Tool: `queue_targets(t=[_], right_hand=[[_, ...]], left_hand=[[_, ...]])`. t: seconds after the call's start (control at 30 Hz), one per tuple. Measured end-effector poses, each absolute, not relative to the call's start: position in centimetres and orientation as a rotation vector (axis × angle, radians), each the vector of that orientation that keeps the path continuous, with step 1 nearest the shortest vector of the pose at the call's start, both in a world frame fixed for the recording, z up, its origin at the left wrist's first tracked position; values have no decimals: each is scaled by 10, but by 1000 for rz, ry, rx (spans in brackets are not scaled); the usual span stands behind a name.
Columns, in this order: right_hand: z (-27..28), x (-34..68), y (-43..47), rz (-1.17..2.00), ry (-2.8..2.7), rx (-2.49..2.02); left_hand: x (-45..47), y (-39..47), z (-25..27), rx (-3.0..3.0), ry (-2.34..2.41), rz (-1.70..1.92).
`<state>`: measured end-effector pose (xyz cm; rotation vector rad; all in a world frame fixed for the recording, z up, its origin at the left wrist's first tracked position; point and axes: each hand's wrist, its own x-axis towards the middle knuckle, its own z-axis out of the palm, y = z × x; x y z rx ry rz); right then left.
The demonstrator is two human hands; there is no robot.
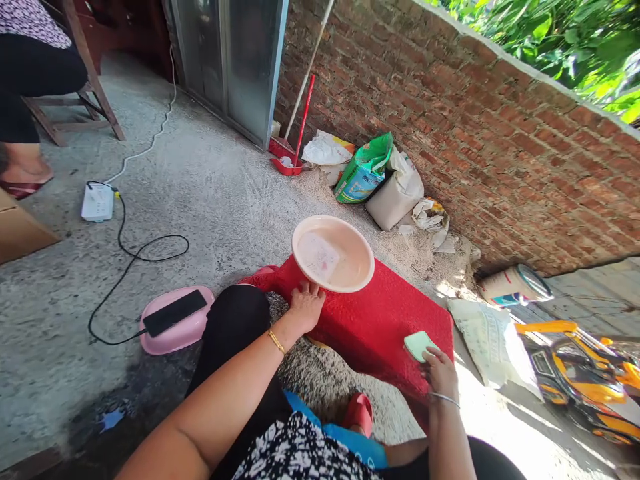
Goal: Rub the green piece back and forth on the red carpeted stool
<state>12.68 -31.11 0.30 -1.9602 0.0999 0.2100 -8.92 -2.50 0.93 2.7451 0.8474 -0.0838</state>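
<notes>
A pale peach plastic basin (361, 270) stands on a low bench covered in red cloth (373, 313). Inside it lies a whitish, patterned patch whose nature I cannot make out. At the near edge of the bench, my left hand (307, 308) rests with its fingers slightly apart, the tips up against the basin's outer side below the rim. None of those fingers reaches over the rim. Toward the bench's right end, my right hand (441, 375) pinches one corner of a small, flat, light green piece (421, 345) with rounded corners, just over the cloth.
On the left floor are a pink plastic tray (165, 341) bearing a phone (175, 313), a black cable and a power strip (98, 202). Sacks (395, 190) and a red dustpan (287, 165) line the brick wall. A toy excavator (583, 373) stands right. A person sits upper left.
</notes>
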Motion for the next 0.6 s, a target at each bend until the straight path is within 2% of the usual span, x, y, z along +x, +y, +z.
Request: queue_targets(t=[0.33, 0.47, 0.6], right_hand=[[-7, 37, -162, 590, -361, -1768], [-10, 48, -180, 595, -315, -1828], [-5, 85, -260, 470, -157, -1954]], left_hand=[[-93, -24, 18, 2801, 812, -92], [-91, -24, 19, 2792, 821, -121], [-90, -25, 22, 2782, 838, -155]])
